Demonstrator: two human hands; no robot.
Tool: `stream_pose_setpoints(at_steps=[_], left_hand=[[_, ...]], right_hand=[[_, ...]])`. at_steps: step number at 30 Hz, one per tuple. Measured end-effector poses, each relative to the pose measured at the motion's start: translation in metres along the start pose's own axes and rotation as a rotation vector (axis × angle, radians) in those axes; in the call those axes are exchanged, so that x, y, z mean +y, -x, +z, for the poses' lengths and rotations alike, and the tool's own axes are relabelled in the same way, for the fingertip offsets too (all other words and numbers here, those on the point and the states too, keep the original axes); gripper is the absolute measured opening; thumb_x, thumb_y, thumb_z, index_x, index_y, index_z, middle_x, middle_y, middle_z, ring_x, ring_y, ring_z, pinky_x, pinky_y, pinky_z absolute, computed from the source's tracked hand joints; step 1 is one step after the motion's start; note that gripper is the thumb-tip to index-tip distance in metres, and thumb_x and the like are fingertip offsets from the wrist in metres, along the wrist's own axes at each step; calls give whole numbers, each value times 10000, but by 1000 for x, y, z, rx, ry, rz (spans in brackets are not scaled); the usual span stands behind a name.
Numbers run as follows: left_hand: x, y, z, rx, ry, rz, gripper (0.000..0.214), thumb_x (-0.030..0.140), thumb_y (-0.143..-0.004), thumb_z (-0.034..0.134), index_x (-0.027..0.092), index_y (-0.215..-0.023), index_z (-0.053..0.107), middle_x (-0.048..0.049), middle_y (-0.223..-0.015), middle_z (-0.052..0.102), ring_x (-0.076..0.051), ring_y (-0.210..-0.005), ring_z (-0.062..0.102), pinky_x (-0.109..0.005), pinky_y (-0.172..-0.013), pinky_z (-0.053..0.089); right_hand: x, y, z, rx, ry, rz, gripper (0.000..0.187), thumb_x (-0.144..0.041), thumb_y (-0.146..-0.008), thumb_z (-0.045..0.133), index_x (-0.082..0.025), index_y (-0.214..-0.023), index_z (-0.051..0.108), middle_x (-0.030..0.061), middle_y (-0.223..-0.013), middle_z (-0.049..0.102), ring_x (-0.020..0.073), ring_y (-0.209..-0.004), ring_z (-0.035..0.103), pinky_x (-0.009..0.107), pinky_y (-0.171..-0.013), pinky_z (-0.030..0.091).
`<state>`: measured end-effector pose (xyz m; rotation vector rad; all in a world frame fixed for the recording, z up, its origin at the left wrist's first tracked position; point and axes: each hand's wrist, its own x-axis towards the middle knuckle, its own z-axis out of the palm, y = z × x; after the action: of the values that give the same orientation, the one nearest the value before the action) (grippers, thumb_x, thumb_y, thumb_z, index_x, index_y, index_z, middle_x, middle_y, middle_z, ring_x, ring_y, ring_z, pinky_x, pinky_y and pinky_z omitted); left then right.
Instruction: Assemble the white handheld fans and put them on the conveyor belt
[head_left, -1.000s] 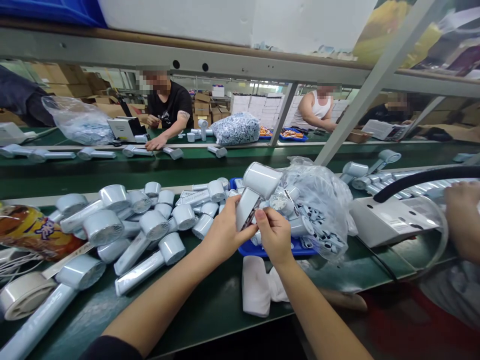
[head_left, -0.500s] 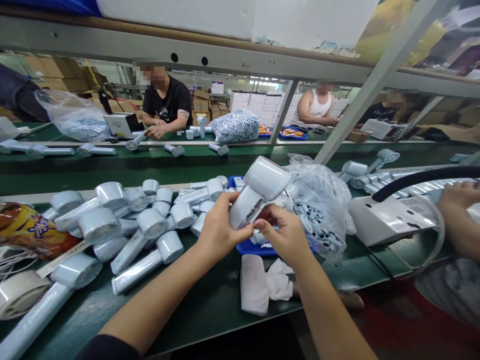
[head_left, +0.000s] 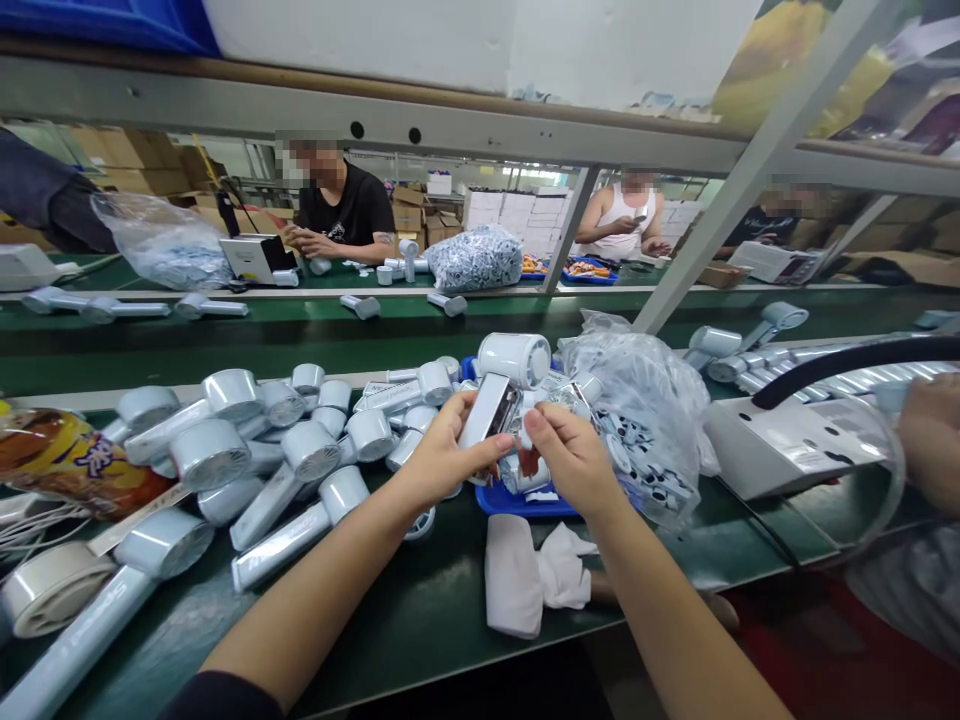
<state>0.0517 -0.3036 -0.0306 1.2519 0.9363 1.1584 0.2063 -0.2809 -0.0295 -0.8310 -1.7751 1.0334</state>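
My left hand (head_left: 439, 455) is closed round the handle of a white handheld fan (head_left: 501, 385), held upright with its round head on top. My right hand (head_left: 571, 452) pinches at the lower part of that handle, its fingertips pressed together on something too small to make out. Both hands hover over a blue tray (head_left: 517, 497) of small parts. A clear plastic bag of small pieces (head_left: 637, 420) lies just right of the hands.
Several white fans (head_left: 277, 450) are piled on the green bench at the left, beside a snack bag (head_left: 64, 460). A white cloth (head_left: 532, 575) lies near the front edge. A white machine (head_left: 787, 445) and another person's hand (head_left: 930, 440) are at the right. People work across the conveyor.
The fan has been brought down and turned, its head now showing the front grille. Both hands shifted slightly lower and stay on the handle.
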Motion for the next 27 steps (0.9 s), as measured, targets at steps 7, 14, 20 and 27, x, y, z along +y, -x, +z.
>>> stream_pose_setpoints(at_steps=[7, 14, 20, 27], left_hand=[[0, 5, 8, 31, -124, 196, 481, 296, -702, 667, 191, -1078, 386, -37, -976, 536, -148, -788, 567, -250, -642, 472], [-3, 10, 11, 115, -337, 257, 546, 333, -681, 681, 188, -1088, 346, -67, -1043, 509, -213, -942, 538, -330, -796, 442], [-5, 9, 12, 124, -350, 298, 485, 301, -716, 647, 183, -1076, 344, -55, -984, 517, -194, -887, 547, -312, -757, 449], [-4, 7, 10, 116, -505, 376, 511, 308, -657, 692, 189, -1113, 495, -66, -995, 562, -225, -893, 550, -321, -752, 448]], right_hand=[[-2, -1, 2, 0, -12, 17, 387, -433, -857, 437, -200, -549, 421, -53, -433, 460, 89, -392, 451, 212, -413, 375], [0, -5, 0, 17, 24, -55, 387, -402, -844, 459, -197, -522, 397, -50, -451, 443, 91, -433, 432, 213, -442, 362], [17, -8, 7, 87, -94, -83, 422, -487, -775, 545, -191, -506, 408, -53, -461, 399, 91, -439, 368, 224, -440, 320], [32, -3, 13, 189, -276, -140, 565, -683, -588, 607, -230, -918, 541, 55, -814, 610, 213, -749, 594, 309, -609, 485]])
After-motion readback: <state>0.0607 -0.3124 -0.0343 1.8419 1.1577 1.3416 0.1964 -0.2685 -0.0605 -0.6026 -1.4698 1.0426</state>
